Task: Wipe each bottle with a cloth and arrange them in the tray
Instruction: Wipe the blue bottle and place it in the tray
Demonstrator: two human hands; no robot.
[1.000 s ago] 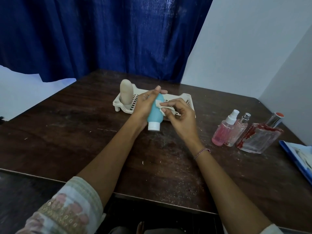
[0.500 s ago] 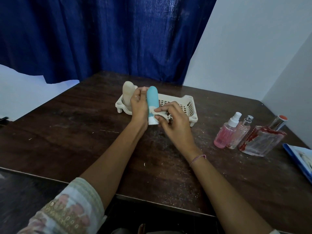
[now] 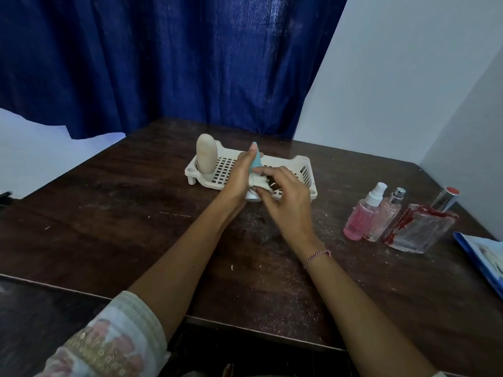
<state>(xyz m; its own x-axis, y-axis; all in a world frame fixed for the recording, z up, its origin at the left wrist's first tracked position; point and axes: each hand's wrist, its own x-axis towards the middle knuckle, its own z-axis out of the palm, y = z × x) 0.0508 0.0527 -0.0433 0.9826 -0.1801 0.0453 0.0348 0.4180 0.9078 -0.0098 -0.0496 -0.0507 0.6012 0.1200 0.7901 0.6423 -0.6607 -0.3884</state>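
Whereas a second ago the small white cloth (image 3: 258,183) rubbed the upper body of the teal plastic bottle (image 3: 255,160), it now bunches near the white cap, pinched in the grip of the right hand (image 3: 288,208). The left hand (image 3: 239,180) keeps its grip curled round the bottle, cap-down at the front rim of the white slotted plastic tray (image 3: 307,170). Wiping seems nearly finished, with placement still pending.

Teal bottle (image 3: 256,159), white cloth (image 3: 258,183), cream tray (image 3: 305,162) — navy curtain (image 3: 163,63).
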